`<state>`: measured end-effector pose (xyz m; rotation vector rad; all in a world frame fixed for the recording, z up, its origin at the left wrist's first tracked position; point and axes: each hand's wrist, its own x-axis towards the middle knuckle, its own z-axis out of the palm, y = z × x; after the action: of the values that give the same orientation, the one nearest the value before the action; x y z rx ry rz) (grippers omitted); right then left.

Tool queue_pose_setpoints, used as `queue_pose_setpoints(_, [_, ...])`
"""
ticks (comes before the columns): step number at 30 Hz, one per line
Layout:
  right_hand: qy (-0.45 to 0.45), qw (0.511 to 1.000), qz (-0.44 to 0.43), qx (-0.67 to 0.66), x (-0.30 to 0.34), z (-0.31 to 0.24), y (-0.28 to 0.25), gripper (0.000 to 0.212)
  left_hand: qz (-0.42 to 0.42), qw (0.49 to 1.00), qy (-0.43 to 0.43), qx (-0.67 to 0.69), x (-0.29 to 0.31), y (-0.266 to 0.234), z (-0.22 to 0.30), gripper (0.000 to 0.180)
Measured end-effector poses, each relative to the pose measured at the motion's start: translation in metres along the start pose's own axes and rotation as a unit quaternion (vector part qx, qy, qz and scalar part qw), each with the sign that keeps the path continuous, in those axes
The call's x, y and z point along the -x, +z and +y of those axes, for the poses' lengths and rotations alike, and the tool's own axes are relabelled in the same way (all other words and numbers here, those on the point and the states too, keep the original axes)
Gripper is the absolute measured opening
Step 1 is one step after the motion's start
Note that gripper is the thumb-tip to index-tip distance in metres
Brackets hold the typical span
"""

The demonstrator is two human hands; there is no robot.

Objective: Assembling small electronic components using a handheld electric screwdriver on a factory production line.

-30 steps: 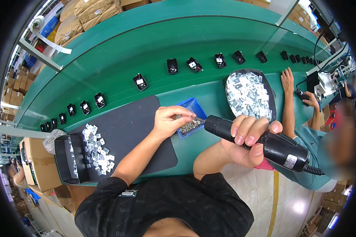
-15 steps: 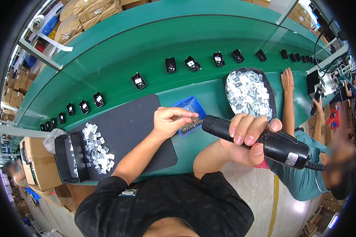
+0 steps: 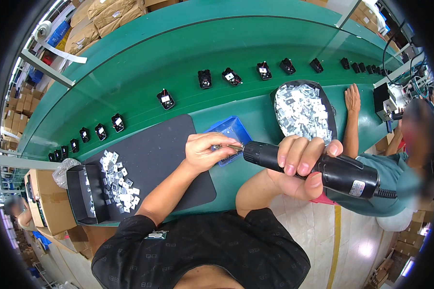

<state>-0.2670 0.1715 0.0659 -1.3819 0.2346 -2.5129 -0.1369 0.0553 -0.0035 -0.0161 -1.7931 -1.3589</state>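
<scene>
My right hand (image 3: 301,161) is wrapped around a black electric screwdriver (image 3: 347,176), held level with its nose to the left and its cable at the right end. My left hand (image 3: 210,150) is closed in a pinch on the thin metal screwdriver bit (image 3: 237,147) in front of the nose. Whether a small screw is also between those fingertips I cannot tell. Beneath the bit and fingers stands a blue bin (image 3: 234,126) of small metal parts, partly hidden by my left hand.
White-and-grey small plates (image 3: 118,180) lie on a dark mat (image 3: 164,144) beside a black box (image 3: 84,192). A black tray (image 3: 333,113) holds many similar plates. Black housings (image 3: 166,99) line the green conveyor (image 3: 188,72). A co-worker's arm (image 3: 352,120) rests at the right.
The screwdriver and my left hand have shifted slightly left, and more of the bit shows near my fingertips. The housings have moved a little left. The co-worker at the right has changed posture.
</scene>
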Motion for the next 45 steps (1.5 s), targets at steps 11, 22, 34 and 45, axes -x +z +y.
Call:
queue_pose_setpoints(11, [-0.01, 0.997, 0.076, -0.011, 0.0, 0.005, 0.002, 0.043, -0.055, 0.985, 0.071, -0.15, -0.01, 0.001, 0.001, 0.03])
queue_pose_setpoints(22, [0.004, 0.999, 0.023, 0.025, -0.003, 0.001, -0.007, 0.041, -0.068, 0.987, -0.037, -0.14, -0.009, 0.006, 0.004, 0.029])
queue_pose_setpoints(34, [-0.007, 0.998, 0.053, -0.025, -0.004, -0.001, -0.008, 0.045, -0.081, 0.968, 0.101, -0.213, -0.015, 0.003, 0.001, 0.027])
queue_pose_setpoints(45, [0.039, 0.997, 0.049, -0.044, -0.005, 0.004, -0.011, 0.044, -0.096, 0.943, -0.007, -0.318, 0.003, -0.035, 0.025, 0.047])
